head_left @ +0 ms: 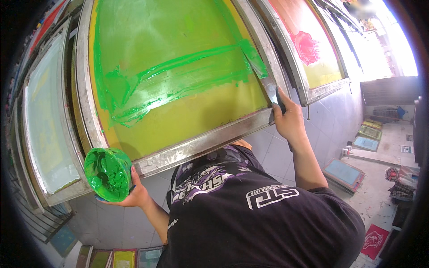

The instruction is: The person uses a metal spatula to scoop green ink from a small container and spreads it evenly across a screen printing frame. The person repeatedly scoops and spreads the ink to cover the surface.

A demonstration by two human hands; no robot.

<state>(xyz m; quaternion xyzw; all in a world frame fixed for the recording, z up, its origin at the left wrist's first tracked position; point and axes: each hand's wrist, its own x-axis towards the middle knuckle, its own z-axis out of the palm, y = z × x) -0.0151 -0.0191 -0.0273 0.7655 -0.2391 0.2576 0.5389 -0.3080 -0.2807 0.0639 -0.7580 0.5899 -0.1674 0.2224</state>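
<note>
My left hand [134, 193] is wrapped round a tub of thick green ink [107, 175], tilted so its open mouth shows, by the near left corner of a silk-screen frame [196, 146]. In my right hand [290, 119] is a scraper [270, 89] with a dark handle. Its metal blade reaches over the right side of the yellow-green screen mesh [223, 107], close to the frame bar. Wet green ink [187, 73] lies on the mesh in a streaky band, thickest at the left and by the blade.
A second screen with a pink ink patch [306, 47] stands at the right. At the left is a screen with pale blue-white ink [51, 129]. More framed screens [344, 174] lie on the floor at right, and several [124, 258] along the lower edge.
</note>
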